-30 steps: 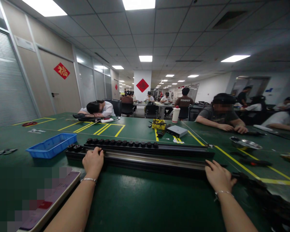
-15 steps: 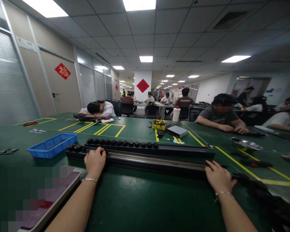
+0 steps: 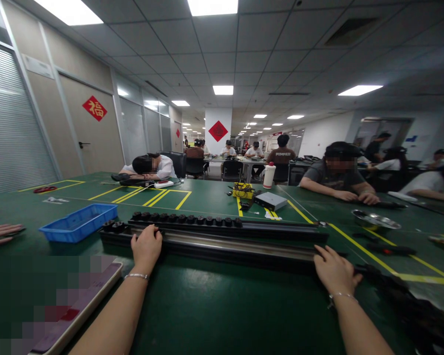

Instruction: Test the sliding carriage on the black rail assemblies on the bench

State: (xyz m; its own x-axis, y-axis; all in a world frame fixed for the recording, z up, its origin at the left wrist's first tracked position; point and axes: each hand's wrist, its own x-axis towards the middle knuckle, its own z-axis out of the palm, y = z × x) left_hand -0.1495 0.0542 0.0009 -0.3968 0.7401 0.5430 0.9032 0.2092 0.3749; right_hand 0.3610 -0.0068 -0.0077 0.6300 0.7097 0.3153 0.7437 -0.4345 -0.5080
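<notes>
A long black rail (image 3: 237, 246) with a shiny metal channel lies crosswise on the green table in front of me. My left hand (image 3: 147, 248) is closed over its left part, fingertips curled down; a small dark thing shows at the fingertips, too hidden to name. Two black knob-like pieces (image 3: 113, 226) sit on the rail's left end. My right hand (image 3: 335, 270) grips the right end, its fingers bent over the edge. Just behind lies a second black rail (image 3: 277, 227), with a row of several black knob-like pieces (image 3: 190, 219) along its left part.
A blue tray (image 3: 77, 223) stands left of the rails, and a phone (image 3: 76, 310) lies nearer. Another person's hand (image 3: 2, 234) rests at the left edge. Beyond are a grey box (image 3: 271, 201), a bottle (image 3: 269, 175) and a metal bowl (image 3: 375, 220). Black items (image 3: 410, 301) lie right.
Another person's hand has come further into view at the left edge, now flat on the table. Both my hands and the rails stay in place; the view has shifted very slightly.
</notes>
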